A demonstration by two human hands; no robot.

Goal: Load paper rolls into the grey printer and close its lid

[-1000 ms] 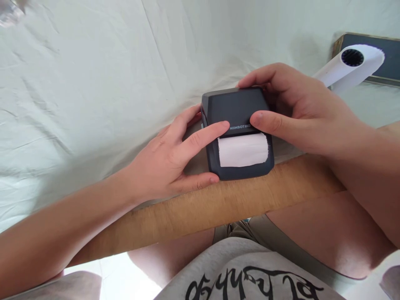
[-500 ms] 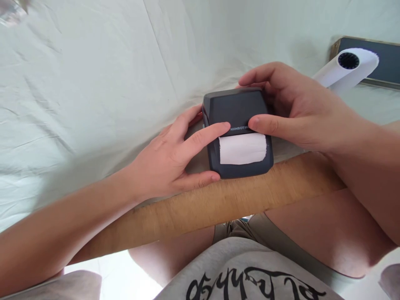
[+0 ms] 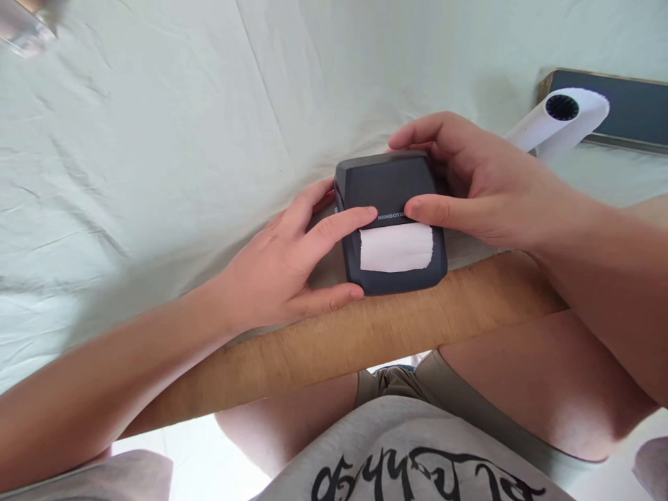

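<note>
A dark label printer (image 3: pixel 386 184) marked NIIMBOT sits at the table's front edge between my hands. White paper (image 3: pixel 396 248) with a torn edge sticks out of its slot and lies over its front. My left hand (image 3: pixel 292 257) grips the printer's left side, its index finger on the lid and its thumb at the near corner. On the other side, my right hand (image 3: pixel 485 181) holds the printer, thumb on the lid by the lettering and the other fingers around the far right corner, partly hidden.
A white paper roll (image 3: pixel 540 122) with a dark hollow core lies at the right, partly behind my right hand. Behind it is a dark flat panel (image 3: pixel 626 111) with a wooden edge. A clear, shiny object (image 3: pixel 26 31) is cut off at the upper left. Pale cloth (image 3: pixel 182 104) covers the table, with a wooden edge (image 3: pixel 313 362) nearest me.
The printer and both hands appear slightly further left in view, as do the roll and panel, so the view has shifted a little. The grip on the printer looks the same.
</note>
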